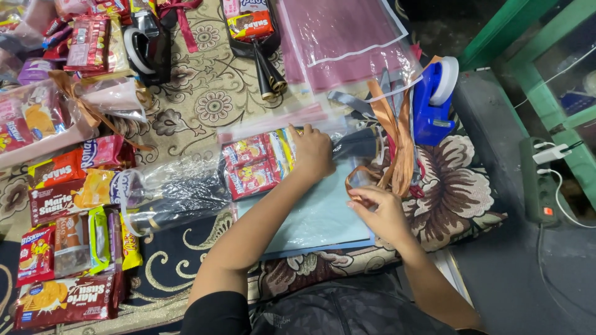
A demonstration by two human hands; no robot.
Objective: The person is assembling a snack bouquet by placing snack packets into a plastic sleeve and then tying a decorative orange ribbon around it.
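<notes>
The left hand [312, 151] presses down flat on a clear bag of snacks [257, 164], with its fingers spread over the bag and not closed around it. The bag lies on its side on a light blue sheet [316, 220], which rests on a flowery rug [211, 93]. The right hand [382, 211] is just beside the bag, and its grip pinches an orange ribbon [400, 139]. The ribbon curls up from the fingers toward a blue tape holder [434, 99]. More snack packs [62, 248] lie in a pile on the left side of the rug. A black frying pan [257, 43] with snacks in it sits at the top.
</notes>
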